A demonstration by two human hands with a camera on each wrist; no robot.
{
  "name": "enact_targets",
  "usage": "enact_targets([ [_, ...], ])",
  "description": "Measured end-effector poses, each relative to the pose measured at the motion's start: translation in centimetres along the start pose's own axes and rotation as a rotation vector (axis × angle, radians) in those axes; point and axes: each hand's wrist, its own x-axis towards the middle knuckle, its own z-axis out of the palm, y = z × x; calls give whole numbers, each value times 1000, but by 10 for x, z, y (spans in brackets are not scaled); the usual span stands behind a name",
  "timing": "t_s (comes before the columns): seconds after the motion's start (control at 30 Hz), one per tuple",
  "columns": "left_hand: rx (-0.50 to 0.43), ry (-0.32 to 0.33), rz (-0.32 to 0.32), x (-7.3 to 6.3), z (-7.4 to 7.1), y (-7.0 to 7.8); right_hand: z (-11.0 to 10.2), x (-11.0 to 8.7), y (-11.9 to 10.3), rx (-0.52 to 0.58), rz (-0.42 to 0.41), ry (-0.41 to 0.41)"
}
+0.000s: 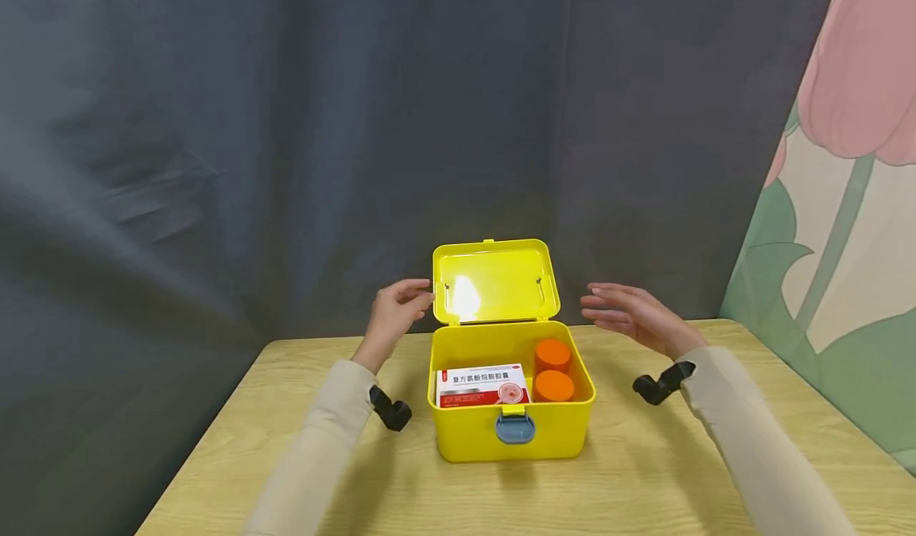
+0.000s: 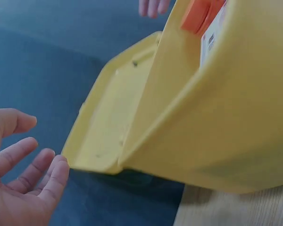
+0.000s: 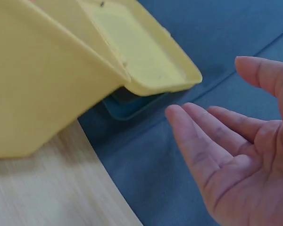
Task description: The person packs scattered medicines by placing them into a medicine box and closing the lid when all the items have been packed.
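Observation:
A yellow lidded box [image 1: 465,433] stands on the table, its lid [image 1: 494,281] raised and tilted back on the hinge. Inside lie a white and red medicine carton [image 1: 481,383] on the left and two orange-capped containers [image 1: 554,386] on the right. My left hand [image 1: 394,313] hovers by the lid's left side, fingers relaxed and holding nothing; whether a fingertip touches the lid I cannot tell. On the other side my right hand [image 1: 637,316] is held in the air, apart from the lid, with fingers extended and palm bare [image 3: 240,160].
The light wooden table [image 1: 286,440] ends at a dark grey curtain [image 1: 358,122] behind the box. A wall with painted flowers [image 1: 844,281] runs along the right. A grey-blue latch [image 1: 515,429] sits on the box's front.

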Motion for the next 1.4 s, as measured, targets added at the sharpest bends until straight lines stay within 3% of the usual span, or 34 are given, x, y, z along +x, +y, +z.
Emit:
enact_targets([
  [0.27,-139,26,-222,14,-6,-16,4,23,4,-31,100,-56],
  [0.4,-232,-20,-339,15,-6,-30,12,33,11,-1,132,-74],
  [0.53,-276,-64,-403,15,-4,-38,18,40,17,37,174,-85],
  [0.83,-310,-92,-419,15,5,-39,26,48,21,29,90,-77],
  [1.17,-345,-50,-422,12,9,-40,32,50,21,-21,62,-15],
  [1.4,-356,-56,-377,15,8,-36,33,48,17,-44,24,22],
])
